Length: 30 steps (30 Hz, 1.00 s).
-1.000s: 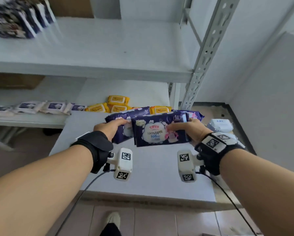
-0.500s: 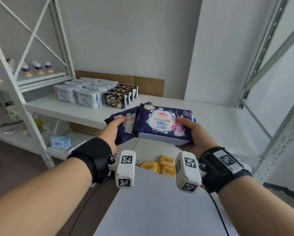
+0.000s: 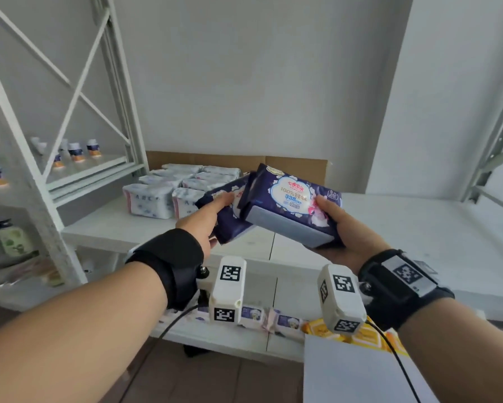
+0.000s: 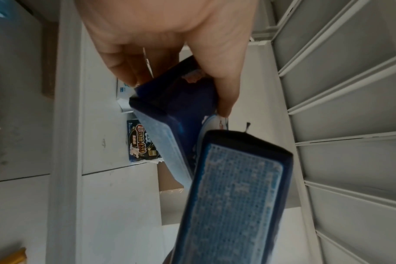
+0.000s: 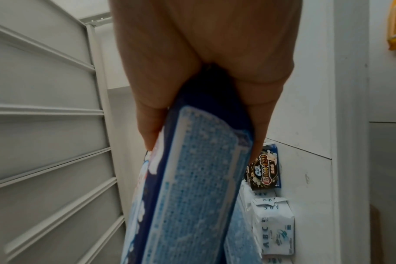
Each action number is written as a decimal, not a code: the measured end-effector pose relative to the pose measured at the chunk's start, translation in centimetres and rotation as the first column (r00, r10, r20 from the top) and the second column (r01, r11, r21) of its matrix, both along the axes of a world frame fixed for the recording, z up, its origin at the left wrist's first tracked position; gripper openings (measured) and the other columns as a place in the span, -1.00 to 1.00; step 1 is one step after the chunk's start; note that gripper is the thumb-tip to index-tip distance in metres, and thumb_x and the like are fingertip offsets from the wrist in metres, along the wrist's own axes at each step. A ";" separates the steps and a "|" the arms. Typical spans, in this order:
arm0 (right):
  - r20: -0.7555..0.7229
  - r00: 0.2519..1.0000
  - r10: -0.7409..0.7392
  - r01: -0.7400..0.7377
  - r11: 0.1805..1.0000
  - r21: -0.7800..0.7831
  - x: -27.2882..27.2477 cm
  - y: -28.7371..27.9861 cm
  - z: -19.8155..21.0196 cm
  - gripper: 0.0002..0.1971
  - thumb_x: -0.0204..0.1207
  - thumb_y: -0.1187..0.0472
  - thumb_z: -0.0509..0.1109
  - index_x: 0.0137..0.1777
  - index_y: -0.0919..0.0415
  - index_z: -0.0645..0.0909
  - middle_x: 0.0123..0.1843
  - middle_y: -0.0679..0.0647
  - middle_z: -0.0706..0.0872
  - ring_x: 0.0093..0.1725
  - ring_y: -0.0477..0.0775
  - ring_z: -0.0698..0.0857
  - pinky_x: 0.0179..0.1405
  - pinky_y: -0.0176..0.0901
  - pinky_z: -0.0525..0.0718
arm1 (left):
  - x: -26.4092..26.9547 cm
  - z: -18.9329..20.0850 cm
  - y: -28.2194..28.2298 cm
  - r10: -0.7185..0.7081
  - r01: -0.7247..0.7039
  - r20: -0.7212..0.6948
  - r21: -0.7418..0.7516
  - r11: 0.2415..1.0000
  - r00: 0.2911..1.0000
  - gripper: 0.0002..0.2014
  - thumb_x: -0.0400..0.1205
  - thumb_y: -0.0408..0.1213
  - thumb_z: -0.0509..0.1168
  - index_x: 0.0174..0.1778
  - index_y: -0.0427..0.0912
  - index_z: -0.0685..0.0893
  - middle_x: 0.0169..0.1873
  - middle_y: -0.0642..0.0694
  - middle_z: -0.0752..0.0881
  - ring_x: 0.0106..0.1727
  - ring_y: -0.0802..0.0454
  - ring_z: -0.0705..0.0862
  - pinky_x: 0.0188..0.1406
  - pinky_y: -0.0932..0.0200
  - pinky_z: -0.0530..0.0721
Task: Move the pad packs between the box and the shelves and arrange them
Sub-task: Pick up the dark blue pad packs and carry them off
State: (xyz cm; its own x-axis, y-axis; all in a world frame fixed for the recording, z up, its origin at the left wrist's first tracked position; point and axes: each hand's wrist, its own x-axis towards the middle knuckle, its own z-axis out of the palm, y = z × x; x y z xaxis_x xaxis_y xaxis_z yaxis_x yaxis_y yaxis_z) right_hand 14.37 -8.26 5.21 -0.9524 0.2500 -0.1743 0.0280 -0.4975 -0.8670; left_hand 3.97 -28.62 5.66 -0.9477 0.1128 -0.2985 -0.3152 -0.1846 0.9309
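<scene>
I hold two dark blue pad packs above the front edge of a white shelf (image 3: 404, 228). My left hand (image 3: 215, 210) grips the left pack (image 3: 230, 216) with its thumb on top; the same pack (image 4: 181, 107) shows in the left wrist view, pinched between thumb and fingers (image 4: 129, 71). My right hand (image 3: 340, 228) grips the right pack (image 3: 291, 205), thumb on its printed face. That pack (image 5: 192, 187) fills the right wrist view under my right hand (image 5: 203, 116). The right pack overlaps the left one.
White ABC packs (image 3: 148, 199) and dark packs (image 5: 265, 169) stand at the shelf's back left, before a cardboard sheet (image 3: 297, 167). Bottles (image 3: 75, 151) line a neighbouring rack. A lower shelf carries small packs (image 3: 285, 321) and yellow packs (image 3: 361, 335). A steel upright (image 3: 494, 146) rises at right.
Both hands have lifted the two blue packs from over the low table up to the upper shelf and moved them forward, closer to the stacked packs. My view has risen with them.
</scene>
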 end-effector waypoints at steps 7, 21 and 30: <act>0.066 0.990 -0.126 0.122 0.991 0.054 -5.2 0.6 -0.2 -0.60 0.47 -0.05 0.43 0.16 0.22 0.59 -0.23 0.08 0.85 -0.36 0.00 0.81 -0.49 -0.19 0.73 | -6.7 -0.3 2.0 -0.133 0.130 0.044 0.070 0.989 0.990 -0.70 0.40 -0.06 0.54 -0.10 -0.15 0.69 -0.30 -0.04 0.73 -0.53 0.15 0.73 -0.67 0.38 0.57; -0.054 0.947 -0.316 0.315 0.949 -0.026 -15.1 9.3 1.0 -0.58 0.37 -0.03 0.46 0.14 0.22 0.64 -0.11 0.09 0.84 -0.23 -0.01 0.80 -0.27 -0.17 0.78 | -19.7 3.9 13.7 -0.463 0.461 -0.034 -0.049 0.886 0.886 -0.64 0.51 -0.14 0.45 0.16 -0.21 0.65 0.03 -0.19 0.76 -0.02 -0.11 0.74 -0.07 0.02 0.70; -0.124 0.876 -0.466 0.473 0.881 0.028 -20.4 13.9 0.3 -0.63 0.51 0.29 0.38 0.30 0.38 0.57 0.19 0.34 0.73 0.05 0.24 0.78 -0.05 -0.01 0.80 | -29.6 3.9 20.6 -0.660 0.592 -0.065 -0.382 0.710 0.749 -0.80 0.40 -0.37 0.52 -0.14 -0.27 0.66 -0.34 -0.22 0.78 -0.26 -0.12 0.74 -0.05 -0.07 0.77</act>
